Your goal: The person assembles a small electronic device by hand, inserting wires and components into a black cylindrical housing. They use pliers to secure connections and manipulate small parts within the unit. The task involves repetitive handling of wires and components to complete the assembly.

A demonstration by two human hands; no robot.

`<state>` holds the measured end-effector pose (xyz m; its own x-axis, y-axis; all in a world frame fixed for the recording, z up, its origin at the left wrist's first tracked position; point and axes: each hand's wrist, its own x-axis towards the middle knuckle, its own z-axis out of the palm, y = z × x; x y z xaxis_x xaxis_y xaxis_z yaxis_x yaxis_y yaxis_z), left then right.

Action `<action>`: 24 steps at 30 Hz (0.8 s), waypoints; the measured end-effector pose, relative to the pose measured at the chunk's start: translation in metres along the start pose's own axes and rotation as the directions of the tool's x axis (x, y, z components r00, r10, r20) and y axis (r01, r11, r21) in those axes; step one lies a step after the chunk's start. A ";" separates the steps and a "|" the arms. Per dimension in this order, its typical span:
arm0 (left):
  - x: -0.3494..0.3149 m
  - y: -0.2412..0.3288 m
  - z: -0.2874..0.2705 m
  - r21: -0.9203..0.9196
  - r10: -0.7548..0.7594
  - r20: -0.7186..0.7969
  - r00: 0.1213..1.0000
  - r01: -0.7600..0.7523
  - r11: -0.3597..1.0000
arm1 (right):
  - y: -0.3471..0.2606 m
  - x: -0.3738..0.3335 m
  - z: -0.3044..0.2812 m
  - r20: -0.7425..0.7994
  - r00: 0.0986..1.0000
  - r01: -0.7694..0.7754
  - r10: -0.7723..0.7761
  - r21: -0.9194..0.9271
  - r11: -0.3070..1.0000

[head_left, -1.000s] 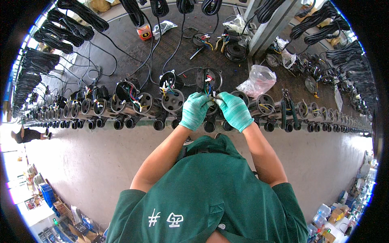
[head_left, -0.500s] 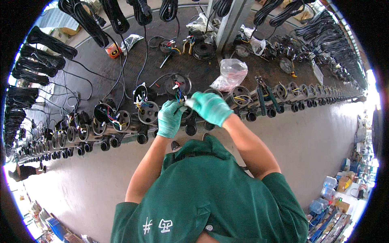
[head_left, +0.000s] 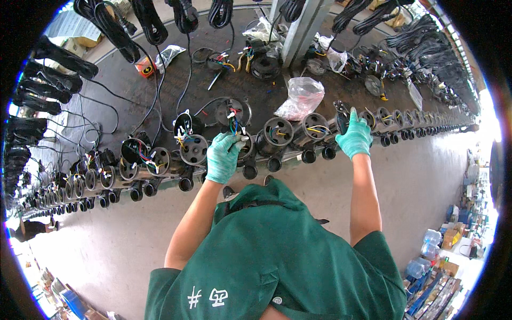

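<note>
My left hand (head_left: 222, 159), in a green knit glove, is closed in a pinch on thin coloured wires (head_left: 233, 126). They come from a round black part (head_left: 229, 111) just beyond it, above an open black cylindrical housing (head_left: 247, 146). Well to the right, my right hand (head_left: 355, 137), gloved alike, is wrapped round the dark handles of pliers (head_left: 340, 109), whose jaws point away from me. The palm side is hidden. Between my hands stand two housings (head_left: 277, 132) with coloured wires in their round faces.
A long row of black housings (head_left: 193, 149) lines the table's near edge. Bundled black cables (head_left: 151, 24) hang along the far side. On the dark table lie a clear plastic bag (head_left: 304, 97), a cable coil (head_left: 266, 68) and an orange box (head_left: 145, 67). A grey post (head_left: 306, 32) rises behind.
My right hand has left the wires beside my left hand, moved right and taken hold of the pliers. My left hand keeps its pinch in almost the same place.
</note>
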<state>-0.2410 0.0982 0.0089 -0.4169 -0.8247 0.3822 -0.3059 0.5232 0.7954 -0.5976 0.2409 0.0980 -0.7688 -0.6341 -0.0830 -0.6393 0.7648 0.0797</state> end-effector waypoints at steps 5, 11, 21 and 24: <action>-0.005 -0.006 -0.002 0.092 0.004 -0.004 1.000 -0.003 0.996 | -0.035 -0.070 0.029 -0.369 0.835 0.549 -0.409 0.499 0.670; -0.001 0.000 -0.004 0.047 0.012 0.037 0.999 -0.014 0.999 | -0.110 -0.138 0.046 -0.166 0.763 0.552 -0.625 0.671 0.495; -0.003 -0.003 -0.007 0.032 -0.023 0.049 0.999 0.021 0.999 | -0.138 -0.134 0.063 -0.120 0.726 0.551 -0.677 0.691 0.468; -0.003 -0.002 -0.008 0.041 -0.016 0.056 0.998 0.013 0.999 | -0.139 -0.134 0.066 -0.160 0.722 0.547 -0.673 0.728 0.413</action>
<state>-0.2322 0.0982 0.0096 -0.4594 -0.8195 0.3426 -0.3467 0.5205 0.7803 -0.4046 0.2267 0.0324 -0.1269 -0.9909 0.0457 -0.6752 0.0525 -0.7357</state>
